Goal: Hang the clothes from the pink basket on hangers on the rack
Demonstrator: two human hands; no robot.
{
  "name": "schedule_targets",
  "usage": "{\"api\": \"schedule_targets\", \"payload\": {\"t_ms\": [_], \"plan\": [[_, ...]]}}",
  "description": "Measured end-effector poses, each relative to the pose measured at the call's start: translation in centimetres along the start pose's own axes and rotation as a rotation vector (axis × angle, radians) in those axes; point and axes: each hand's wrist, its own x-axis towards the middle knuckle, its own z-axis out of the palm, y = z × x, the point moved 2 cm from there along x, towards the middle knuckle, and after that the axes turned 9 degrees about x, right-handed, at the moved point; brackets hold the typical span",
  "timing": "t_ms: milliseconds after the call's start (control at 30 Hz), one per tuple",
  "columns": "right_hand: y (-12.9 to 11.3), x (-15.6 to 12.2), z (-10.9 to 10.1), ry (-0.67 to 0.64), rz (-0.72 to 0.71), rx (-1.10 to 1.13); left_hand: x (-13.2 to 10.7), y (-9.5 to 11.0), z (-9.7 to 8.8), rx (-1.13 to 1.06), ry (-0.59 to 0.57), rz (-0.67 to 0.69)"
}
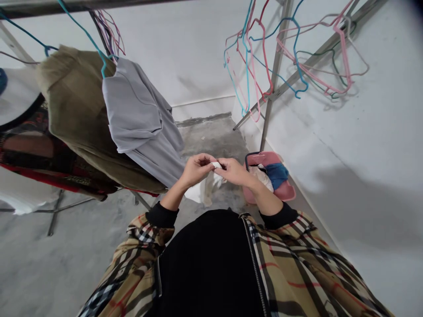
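At far left a sheer, dark patterned garment (pixel 29 147) hangs beside a thick olive top (pixel 77 101) and a smooth, softly creased grey shirt (pixel 139 105), which crowds the left hand (pixel 197 169). Thumb and fingers of the hands are nearly closed, pinching a thin, crumpled white cloth (pixel 216 165) between them, above the rough concrete floor (pixel 214 136). Right of the right hand (pixel 235 171), a pink plastic basket (pixel 287 192) holds rumpled clothes (pixel 276 175), below slim, angular hangers (pixel 299 66).
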Motion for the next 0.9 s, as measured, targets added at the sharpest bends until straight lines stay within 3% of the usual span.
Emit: {"api": "schedule_targets", "payload": {"t_ms": [133,300,500,700,800,900], "plan": [[-0.5,-0.5,-0.4,0.105,0.088,0.17,-0.8,-2.2,-0.3,0.011,0.007,0.026],[-2.3,-1.3,-0.9,0.165,0.041,0.304,-1.5,-6.2,0.2,0.209,-0.06,-0.017],[-3.4,-3.0,-1.8,0.224,-0.011,0.371,-1.5,-9.4,0.4,0.538,0.035,-0.24],[-2.3,-5.4,-4.2,0.41,-0.042,0.409,-1.4,-9.4,-2.2,0.502,0.255,-0.322],[-0.4,-6.2,-5.7,0.425,-0.006,0.39,-1.1,-8.0,-4.0,0.358,0.354,-0.359],[2.1,-6.5,-7.1,0.383,0.08,0.266,-1.1,-5.6,-5.0,0.141,0.365,-0.378]]}}
